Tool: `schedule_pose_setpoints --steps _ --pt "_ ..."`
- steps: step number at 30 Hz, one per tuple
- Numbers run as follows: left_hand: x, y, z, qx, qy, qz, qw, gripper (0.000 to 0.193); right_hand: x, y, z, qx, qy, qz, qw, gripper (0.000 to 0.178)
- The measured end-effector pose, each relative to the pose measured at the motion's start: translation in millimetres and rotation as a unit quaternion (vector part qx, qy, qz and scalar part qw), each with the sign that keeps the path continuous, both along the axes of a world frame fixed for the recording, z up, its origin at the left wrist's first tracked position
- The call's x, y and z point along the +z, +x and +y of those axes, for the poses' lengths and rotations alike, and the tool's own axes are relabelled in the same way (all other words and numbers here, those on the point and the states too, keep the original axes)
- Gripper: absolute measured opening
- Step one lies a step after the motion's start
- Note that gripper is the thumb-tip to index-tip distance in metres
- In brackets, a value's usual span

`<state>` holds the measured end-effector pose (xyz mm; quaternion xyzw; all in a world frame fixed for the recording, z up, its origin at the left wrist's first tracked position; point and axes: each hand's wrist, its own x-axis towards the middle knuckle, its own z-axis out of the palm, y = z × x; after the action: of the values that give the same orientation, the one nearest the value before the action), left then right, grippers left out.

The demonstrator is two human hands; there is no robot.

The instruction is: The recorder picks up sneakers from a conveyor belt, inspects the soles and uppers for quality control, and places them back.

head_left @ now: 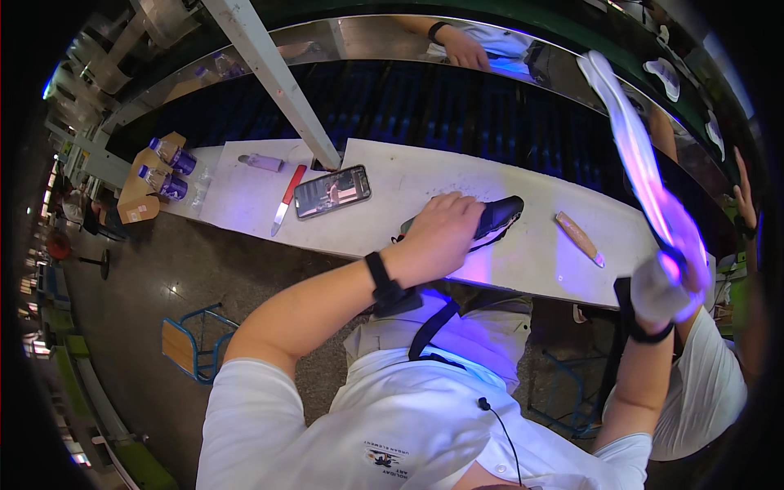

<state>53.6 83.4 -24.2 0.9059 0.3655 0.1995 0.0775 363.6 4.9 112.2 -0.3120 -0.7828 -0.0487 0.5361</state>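
A dark shoe (pixel 500 219) with a light, patterned sole edge lies on the white worktop in front of me. My left hand (pixel 445 229) rests across it, fingers curled over the upper and holding it against the top. Away to the right, my right hand (pixel 688 257) is raised and smeared by motion, lit violet. Beside its fingers runs a long, narrow white piece (pixel 625 139) that glows violet; its kind is unclear. A pale, rounded blurred thing (pixel 657 292) sits by that hand. Nearer the shoe lies a brown-handled tool (pixel 580 239).
Left of the shoe lie a phone (pixel 332 193), a red-handled knife (pixel 287 200) and a small clear tube (pixel 261 162). Purple-labelled bottles (pixel 167 182) stand in a carton (pixel 139 209). A metal post (pixel 278 82) rises behind the phone. A dark conveyor (pixel 457 114) runs beyond the worktop.
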Motion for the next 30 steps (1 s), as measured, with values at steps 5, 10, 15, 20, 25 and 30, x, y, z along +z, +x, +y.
schedule_pose_setpoints --steps 5,10,15,20,25,30 --pt "4 62 40 -0.023 -0.212 0.046 0.976 0.052 -37 12 -57 -0.261 -0.19 0.13 0.938 0.018" --pt "10 60 31 -0.006 -0.205 0.027 0.978 0.046 -77 4 -81 -0.218 -0.361 0.199 0.885 0.026" --pt "19 42 -18 -0.112 -0.027 -0.36 0.926 0.048 -126 -11 -88 -0.125 -0.268 0.429 0.853 0.057" --pt "21 49 -44 -0.103 -0.134 -0.412 0.895 0.044 -104 -27 -81 -0.002 -0.311 0.396 0.864 0.056" --pt "33 34 -56 -0.153 -0.061 -0.376 0.912 0.037 -95 -66 -74 0.097 -0.408 0.427 0.801 0.047" --pt "37 5 -72 -0.129 -0.231 -0.38 0.887 0.021 -108 -99 -70 0.184 -0.37 0.504 0.759 0.031"
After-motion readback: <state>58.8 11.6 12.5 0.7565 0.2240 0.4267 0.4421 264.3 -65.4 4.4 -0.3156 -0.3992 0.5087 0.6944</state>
